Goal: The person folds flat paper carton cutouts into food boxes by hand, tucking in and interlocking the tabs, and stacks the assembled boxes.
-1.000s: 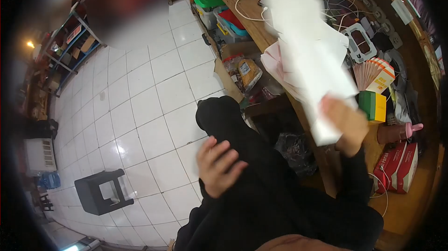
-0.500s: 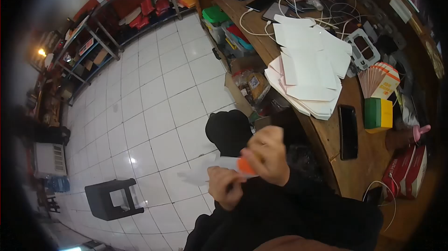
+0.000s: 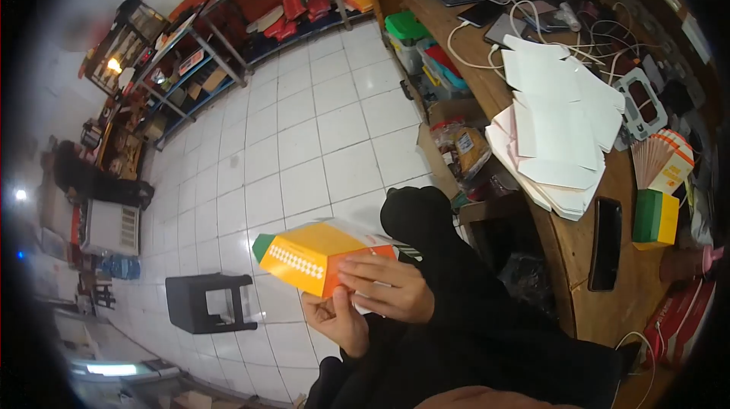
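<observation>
A yellow, orange and green printed carton (image 3: 300, 258) is held over my lap, partly folded, its far end pointing left. My left hand (image 3: 340, 323) pinches its lower edge from below. My right hand (image 3: 389, 286) grips the orange end, with its fingers lying across the printed face. On the wooden bench (image 3: 582, 314) to the right lies a stack of flat white cartons (image 3: 555, 124). A black phone (image 3: 606, 244) rests near the bench edge, beside a green and yellow box (image 3: 655, 217). A fan of folded printed cartons (image 3: 660, 159) stands behind that box.
A black stool (image 3: 209, 303) stands on the tiled floor at the left. Phones and white cables (image 3: 532, 17) lie at the bench's far end. Tubs with a green lid (image 3: 407, 26) are below it. Another person (image 3: 91, 181) is at the far left.
A white sheet-like piece was in my right hand over the bench; now both hands hold a printed carton over my lap, its coloured side showing. The view has swung left.
</observation>
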The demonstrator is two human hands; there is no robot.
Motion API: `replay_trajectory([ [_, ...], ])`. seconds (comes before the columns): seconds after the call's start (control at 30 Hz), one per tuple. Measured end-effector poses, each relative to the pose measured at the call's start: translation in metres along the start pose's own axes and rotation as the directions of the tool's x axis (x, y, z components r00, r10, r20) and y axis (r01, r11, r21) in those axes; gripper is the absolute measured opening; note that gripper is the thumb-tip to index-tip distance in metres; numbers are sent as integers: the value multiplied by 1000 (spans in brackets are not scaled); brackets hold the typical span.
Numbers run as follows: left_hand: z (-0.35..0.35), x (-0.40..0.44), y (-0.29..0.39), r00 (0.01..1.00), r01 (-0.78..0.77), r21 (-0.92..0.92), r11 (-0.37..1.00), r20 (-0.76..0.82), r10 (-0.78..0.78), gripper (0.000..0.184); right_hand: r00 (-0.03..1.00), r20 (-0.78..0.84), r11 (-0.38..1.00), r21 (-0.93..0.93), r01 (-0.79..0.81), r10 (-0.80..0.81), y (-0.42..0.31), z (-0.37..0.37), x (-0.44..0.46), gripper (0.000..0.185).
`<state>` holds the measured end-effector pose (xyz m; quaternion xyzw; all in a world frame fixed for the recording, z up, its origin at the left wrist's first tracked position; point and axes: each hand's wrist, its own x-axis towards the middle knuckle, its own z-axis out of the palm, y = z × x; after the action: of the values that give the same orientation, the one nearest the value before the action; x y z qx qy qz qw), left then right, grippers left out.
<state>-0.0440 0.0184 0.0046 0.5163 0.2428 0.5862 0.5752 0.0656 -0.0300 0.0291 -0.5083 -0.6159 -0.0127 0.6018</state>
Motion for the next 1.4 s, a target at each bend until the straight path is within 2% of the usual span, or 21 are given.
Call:
replay_trajectory([
  [0.07, 9, -2, -2, 999, 14, -68, 998, -48, -17, 19, 999, -23, 991, -132, 28, -32, 1, -2, 1, 33],
  [0.1, 15, -2, -2, 993, 27, -49, 998, -109, -32, 25, 999, -43, 994, -110, 0, -4, -1, -5, 4, 33],
  [0.17, 18, -1, -2, 996, 3, 80, 997, -88, 4, 35, 998, -52, 997, -66, -42, 38, 3, -10, 3, 34],
  [0.23, 13, 0, -2, 992, 93, 165, 982, -105, -76, 31, 995, -33, 995, 19, -99, 99, 7, -17, 1, 34],
  [0.27, 8, -1, -6, 994, 64, 248, 967, -103, -39, 29, 993, 9, 990, 80, -116, 116, 8, -23, 4, 34],
  [0.3, 2, -3, -9, 996, 35, 329, 944, -93, -4, 27, 986, -10, 982, 90, -164, 166, 8, -23, 5, 35],
  [0.33, 0, -5, -8, 992, 57, 360, 931, -127, -12, 27, 990, -32, 990, 48, -134, 136, 9, -24, 8, 35],
  [0.37, 5, -6, -6, 997, 58, 265, 962, -63, -43, 29, 992, -51, 993, 8, -114, 115, 14, -23, 5, 35],
  [0.43, 36, -4, 8, 996, 81, -60, 995, -39, -83, 33, 994, -80, 995, -59, -79, 74, 17, -20, 1, 35],
  [0.53, 37, 0, 5, 992, 110, -17, 994, -54, -111, 34, 998, -31, 996, -74, -51, 48, 18, -17, -1, 37],
  [0.67, 26, 7, -1, 980, 192, 28, 981, -52, -190, 18, 996, 12, 995, -31, -90, 90, 23, -28, 0, 35],
  [0.77, 24, 10, -5, 980, 200, 66, 978, -28, -198, 9, 959, -25, 950, 147, -275, 281, 27, -35, -1, 28],
  [0.87, 26, 7, -11, 982, 188, 181, 965, -13, -189, 9, 934, -96, 927, 197, -320, 343, 26, -37, -3, 27],
  [0.93, 29, 8, -12, 980, 193, 186, 964, 12, -198, 10, 921, -117, 917, 205, -343, 371, 26, -37, -6, 22],
  [1.0, 31, 9, -11, 977, 198, 193, 961, 37, -209, 12, 871, -98, 862, 233, -451, 482, 22, -40, -6, 18],
  [1.1, 36, 9, -10, 968, 219, 197, 956, 81, -238, 15, 863, -90, 836, 318, -448, 497, 22, -39, -8, 15],
  [1.17, 42, 11, -7, 956, 264, 57, 963, 116, -269, 18, 871, -80, 843, 307, -441, 485, 21, -41, -8, 15],
  [1.27, 32, 11, -10, 944, 239, 120, 964, 204, -259, 18, 894, -58, 876, 235, -420, 444, 19, -46, -7, 14],
  [1.33, 29, 10, -9, 935, 277, 104, 955, 199, -292, 18, 908, -47, 899, 174, -402, 415, 16, -51, -3, 14],
  [1.4, 28, 9, -6, 925, 315, 86, 945, 196, -326, 19, 951, 0, 951, 21, -310, 310, 13, -55, 2, 15],
])
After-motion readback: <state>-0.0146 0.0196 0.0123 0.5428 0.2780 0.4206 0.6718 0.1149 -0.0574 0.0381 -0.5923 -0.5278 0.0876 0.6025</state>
